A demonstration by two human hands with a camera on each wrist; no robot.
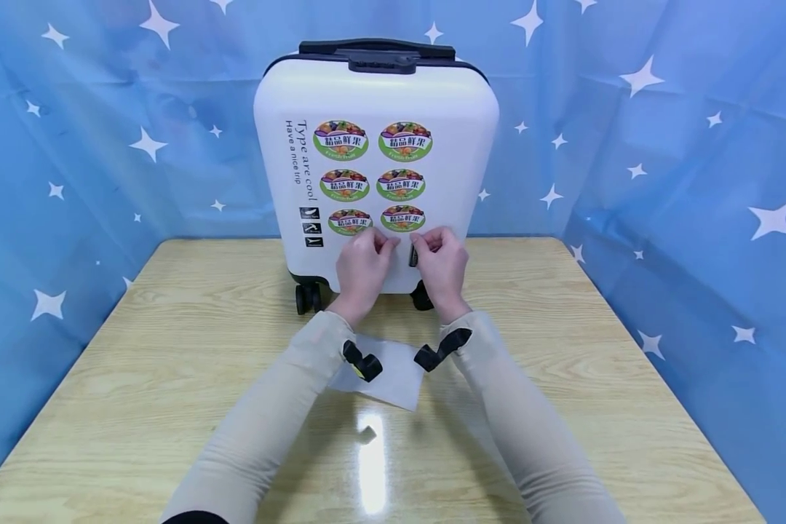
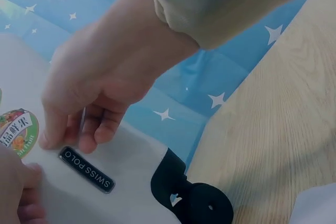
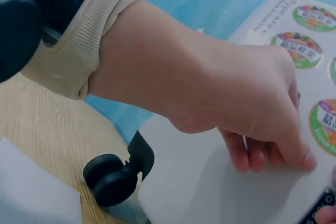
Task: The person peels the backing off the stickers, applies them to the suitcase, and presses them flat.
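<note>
A white suitcase (image 1: 458, 131) stands upright, bearing several oval fruit stickers in two columns. My left hand (image 1: 362, 266) and right hand (image 1: 442, 262) reach to its front, just below the lower right sticker (image 1: 402, 217). The left hand (image 3: 247, 87) appears in the right wrist view, its thumb tip at the white shell and its other fingers loosely bent. Across the left wrist view, the right hand (image 2: 100, 72) has its fingertips down beside that sticker (image 2: 20, 129), above the black SWISS POLO badge (image 2: 86, 169). No held thing shows between the fingers of either hand.
A white sheet (image 1: 393, 375) lies on the wooden table (image 1: 236, 349) beneath my forearms. Black wheels (image 1: 308, 297) support the suitcase, and a black handle (image 1: 376, 48) tops it. Blue star-patterned curtains (image 1: 105, 116) surround the table on its back and sides.
</note>
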